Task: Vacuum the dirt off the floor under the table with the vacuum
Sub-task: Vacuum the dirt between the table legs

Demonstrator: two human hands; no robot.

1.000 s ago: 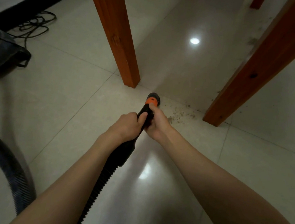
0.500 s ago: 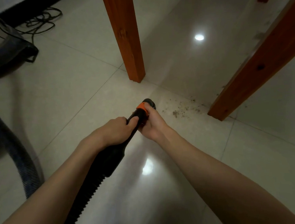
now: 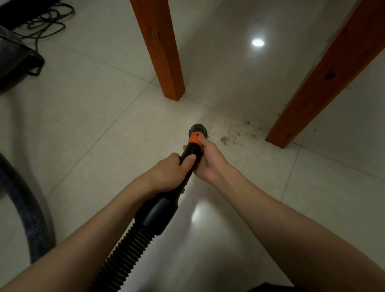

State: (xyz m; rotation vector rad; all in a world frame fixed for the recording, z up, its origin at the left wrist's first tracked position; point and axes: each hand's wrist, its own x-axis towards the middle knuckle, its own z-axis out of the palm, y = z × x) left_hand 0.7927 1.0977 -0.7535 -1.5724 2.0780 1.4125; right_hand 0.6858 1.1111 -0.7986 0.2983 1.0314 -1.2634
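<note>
Corrugated hose (image 3: 126,250): black and ribbed, it runs up from the bottom edge at 7 o'clock, between my forearms, into the smooth black cuff of the vacuum handle.
My left hand (image 3: 168,173): my fingers are wrapped over the black vacuum handle (image 3: 166,207), thumb lying along its top, just behind my other hand.
My right hand (image 3: 208,160): it cups the handle from the 3 o'clock side, fingers curled round the tube right at the orange collar (image 3: 196,142).
Nozzle (image 3: 198,130): a round black end just past the collar, pointing toward 12 o'clock; I cannot tell whether it touches the tiled floor (image 3: 93,121).
Dirt (image 3: 232,134): grey-brown crumbs scattered on the tile at 3 o'clock from the nozzle, just beside it, reaching to the foot of the right table leg (image 3: 332,65).
Middle table leg (image 3: 155,40): orange-brown wood, standing at 12 o'clock beyond the nozzle.
Second hose stretch (image 3: 28,205): dark, curving down the floor at 9 o'clock.
Vacuum body (image 3: 3,66): dark and blurred, at 10 o'clock.
Loose cables (image 3: 46,21): black loops on the floor beyond it, at 11 o'clock.
</note>
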